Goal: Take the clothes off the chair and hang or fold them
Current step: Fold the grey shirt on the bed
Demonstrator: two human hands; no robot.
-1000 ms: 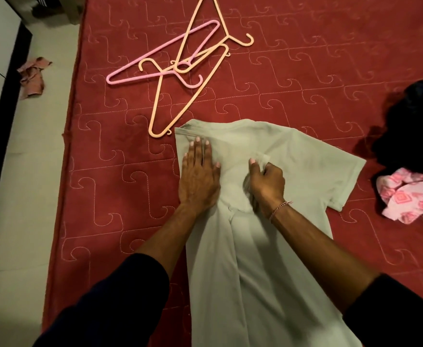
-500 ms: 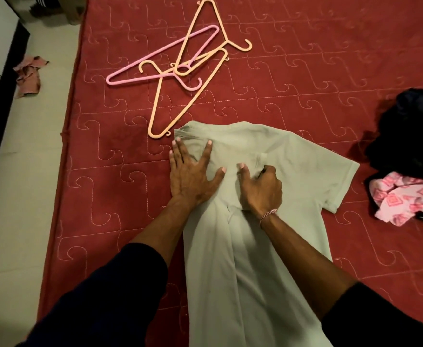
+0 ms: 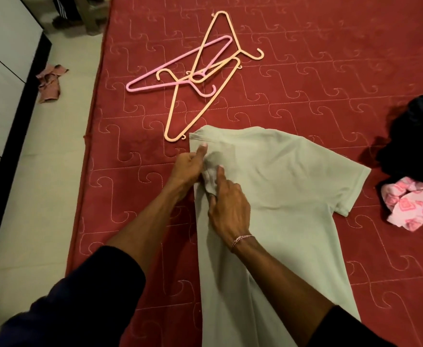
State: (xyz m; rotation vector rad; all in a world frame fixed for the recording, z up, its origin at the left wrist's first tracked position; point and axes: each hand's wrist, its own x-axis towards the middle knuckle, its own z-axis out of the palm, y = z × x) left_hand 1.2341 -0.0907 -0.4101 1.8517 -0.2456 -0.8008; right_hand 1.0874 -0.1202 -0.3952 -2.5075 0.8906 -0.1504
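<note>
Pinching bunched fabric on pale shirt point(image 3: 280, 186): left hand point(image 3: 186, 169), right hand point(image 3: 228, 209); shirt hem cut off below.

Matt pale-green cloth shirt point(image 3: 293, 186) lies on quilted, stitched red bedcover point(image 3: 305, 78); hangers point(image 3: 200, 78) are smooth plastic.

A red quilted mattress point(image 3: 305, 78) fills most of the view, with pale floor tiles point(image 3: 55, 146) beside it and a crumpled reddish rag point(image 3: 49, 83) lying there.

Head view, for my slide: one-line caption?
Both hands, left hand and right hand, pinch a pale green shirt on a red bedspread.
</note>
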